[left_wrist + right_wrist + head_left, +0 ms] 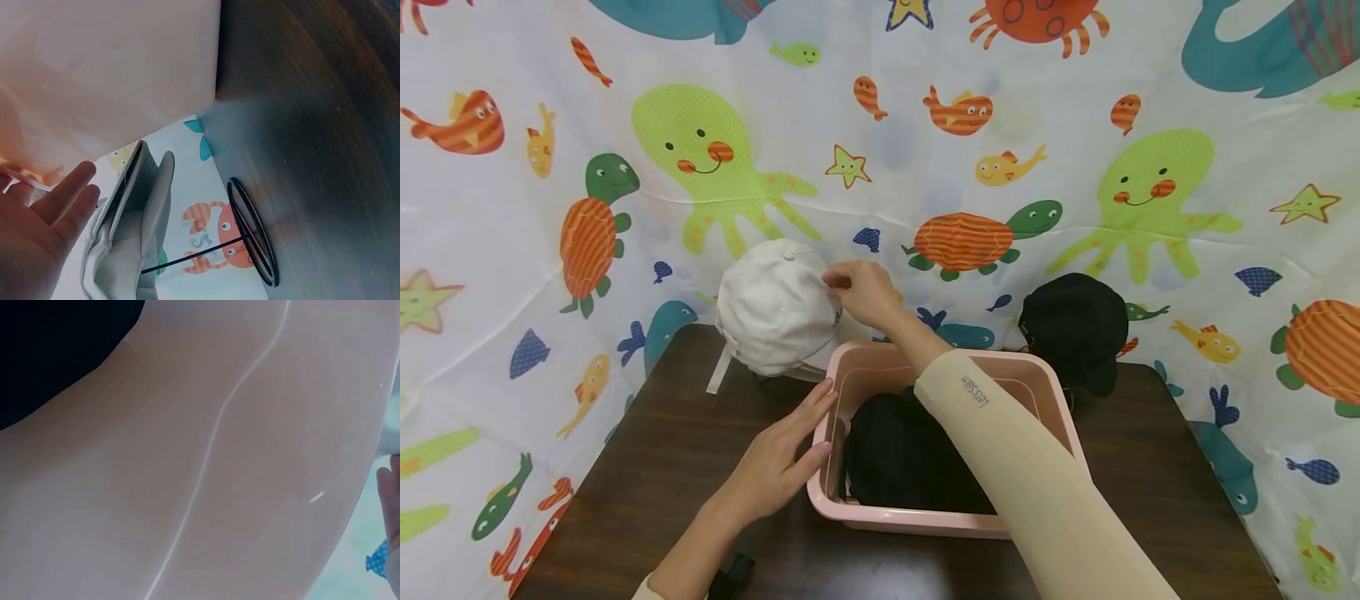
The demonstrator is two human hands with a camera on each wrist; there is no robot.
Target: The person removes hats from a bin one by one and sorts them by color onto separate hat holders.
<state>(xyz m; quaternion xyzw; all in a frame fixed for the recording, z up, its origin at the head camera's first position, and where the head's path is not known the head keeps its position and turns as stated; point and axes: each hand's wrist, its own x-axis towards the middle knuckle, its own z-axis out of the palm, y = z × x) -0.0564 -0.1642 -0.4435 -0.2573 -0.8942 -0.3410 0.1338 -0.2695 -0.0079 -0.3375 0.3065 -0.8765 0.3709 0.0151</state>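
Observation:
A white cap [778, 308] sits on a black wire stand [253, 231] at the back left of the table, its pale strap hanging down on the left. My right hand [861, 292] reaches across to the cap's right side and pinches it there with bent fingers. Below it stands a pink plastic bin [925, 522] with black caps [898, 454] inside, partly covered by my right forearm. My left hand [778, 462] rests with extended fingers against the bin's left rim. In the left wrist view the white cap's brim [156, 206] shows beside that hand.
Another black cap [1071, 321] is perched at the back right, behind the bin's corner. The dark wooden table [647, 483] runs back to a white curtain [880, 50] printed with sea animals. A small black object [733, 575] is by my left wrist.

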